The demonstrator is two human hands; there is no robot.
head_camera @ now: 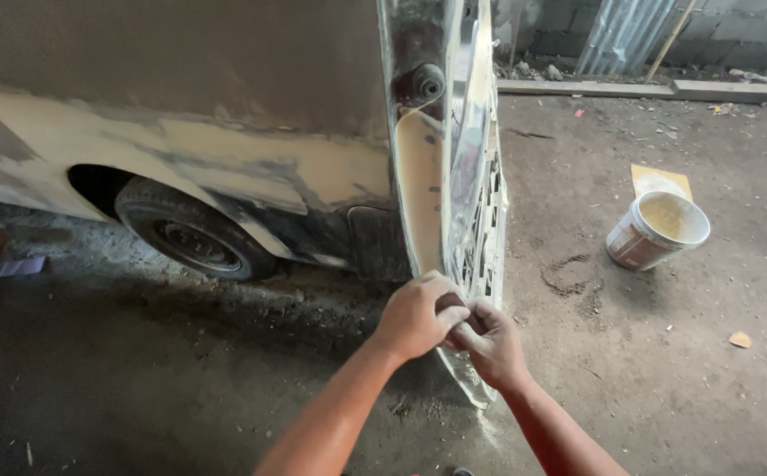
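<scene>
Both hands at the lower corner edge of a filler-patched vehicle body.

The left hand [414, 316] and right hand [492, 344] meet against the thin panel edge [454, 264], fingers clenched together around a small dark sanding pad [450, 304] pinched between them. Open dirt floor [666, 370] spreads to the right of the fingers, a bucket [657, 229] well apart; the wheel [191, 236] lies left.

A white bucket [657, 229] stands on the dirt floor [666, 370], next to a yellow sheet [661, 179]. 1 black wheel [191, 236] sits far left. A grey block wall [736, 31] is at the back.
</scene>
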